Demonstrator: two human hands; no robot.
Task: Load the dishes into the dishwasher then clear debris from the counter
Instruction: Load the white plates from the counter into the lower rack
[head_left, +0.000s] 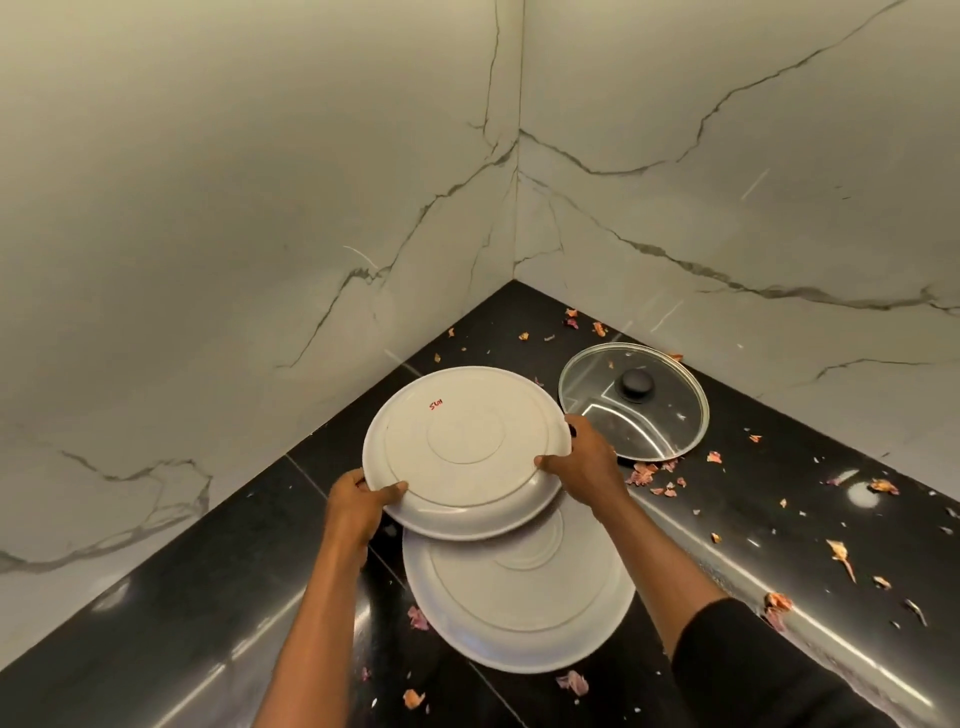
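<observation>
View from the head camera, looking down into a corner of a black polished table (208, 597). An upper plate (467, 447) is held between both hands. The left hand (358, 506) grips its near-left rim with the thumb curled over the top, and the right hand (587, 462) grips the right rim in the same way, thumb on top and fingers underneath. This plate is white, round and turned bottom-up, so concentric foot rings are shown, and a small red marking is seen near its far-left edge.

The near edge of the held plate overlaps a lower plate (519, 597), also white and bottom-up, which lies flat on the table between the forearms. Contact between the two plates cannot be told.

A glass lid (639, 405) with a black knob (635, 385) rests on the table just beside the right hand. Debris (644, 474) — dry pinkish and orange peel scraps — is scattered mainly to the right of the plates and toward the corner, with a few pieces near the lower plate.

The table is closed in by two veined marble walls (260, 208) meeting behind the plates; bare dark surface lies to the left.
</observation>
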